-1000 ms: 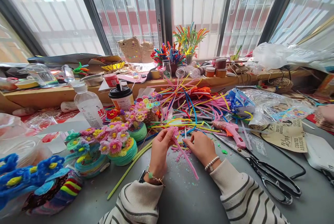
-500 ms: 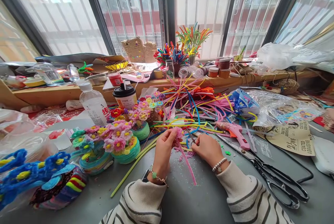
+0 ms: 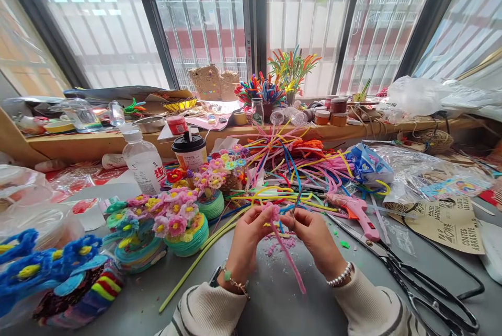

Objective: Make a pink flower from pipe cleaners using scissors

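Observation:
My left hand (image 3: 251, 239) pinches a pink pipe-cleaner flower (image 3: 273, 212) between thumb and fingers. Its fuzzy pink stem (image 3: 292, 263) hangs down toward the lower right over the grey table. Close beside the flower, my right hand (image 3: 316, 239) is closed on a slim dark metal tool (image 3: 297, 203), which points upward; fingers hide much of it, so its exact kind is unclear. Pink fluff clippings (image 3: 280, 245) lie on the table beneath both hands.
Pipe-cleaner flower pots (image 3: 187, 234) and a bottle (image 3: 141, 163) stand left, with a lidded cup (image 3: 190, 154) behind. Loose pipe cleaners (image 3: 314, 163) heap ahead. A pink glue gun (image 3: 363, 216), large black-handled scissors (image 3: 411, 273) and a sandpaper sheet (image 3: 443, 223) lie right.
My right hand has turned and come nearer the flower, and the metal tool now points more upward. My left hand still holds the flower; its stem has swung slightly right. The view has shifted slightly.

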Available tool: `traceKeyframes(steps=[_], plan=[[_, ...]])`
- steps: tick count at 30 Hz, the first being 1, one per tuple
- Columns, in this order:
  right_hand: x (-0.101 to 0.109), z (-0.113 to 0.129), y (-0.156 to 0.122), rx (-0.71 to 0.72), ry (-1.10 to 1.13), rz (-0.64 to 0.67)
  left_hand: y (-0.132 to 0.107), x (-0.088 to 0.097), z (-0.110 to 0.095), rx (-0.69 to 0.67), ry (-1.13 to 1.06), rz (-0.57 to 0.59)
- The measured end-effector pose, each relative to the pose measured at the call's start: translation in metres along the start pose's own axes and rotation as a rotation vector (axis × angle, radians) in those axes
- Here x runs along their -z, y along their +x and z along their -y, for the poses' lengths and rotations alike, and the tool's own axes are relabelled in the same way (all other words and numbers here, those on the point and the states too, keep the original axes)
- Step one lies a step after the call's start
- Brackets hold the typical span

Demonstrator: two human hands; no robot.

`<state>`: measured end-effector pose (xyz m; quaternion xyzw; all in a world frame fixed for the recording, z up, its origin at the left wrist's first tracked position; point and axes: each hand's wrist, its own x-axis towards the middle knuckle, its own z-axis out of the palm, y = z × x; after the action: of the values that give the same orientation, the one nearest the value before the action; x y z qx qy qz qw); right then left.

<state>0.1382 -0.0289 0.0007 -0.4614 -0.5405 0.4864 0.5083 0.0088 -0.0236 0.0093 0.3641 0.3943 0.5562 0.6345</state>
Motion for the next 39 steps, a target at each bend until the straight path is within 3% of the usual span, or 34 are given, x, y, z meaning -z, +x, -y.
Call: traceKeyframes(steps=[7,14,21,26,31,39], plan=[[-0.009,-0.007,0.0,-0.025,0.019,0.023,0.0,-0.002,0.002,0.014,0.021,0.019],[-0.013,-0.01,-0.003,-0.164,0.2,0.067,0.0,-0.004,0.006,0.0,0.04,-0.019],[-0.012,-0.006,-0.003,-0.146,0.272,0.039,-0.002,-0.006,0.002,-0.024,0.057,0.089],[-0.007,-0.006,0.001,-0.103,0.086,0.058,0.001,0.0,0.005,-0.124,0.094,0.011],[-0.002,-0.009,-0.001,0.027,-0.142,0.192,0.004,0.004,0.006,-0.201,0.087,-0.098],[-0.006,-0.005,-0.005,0.125,-0.421,0.351,0.003,0.003,0.006,-0.221,0.097,-0.104]])
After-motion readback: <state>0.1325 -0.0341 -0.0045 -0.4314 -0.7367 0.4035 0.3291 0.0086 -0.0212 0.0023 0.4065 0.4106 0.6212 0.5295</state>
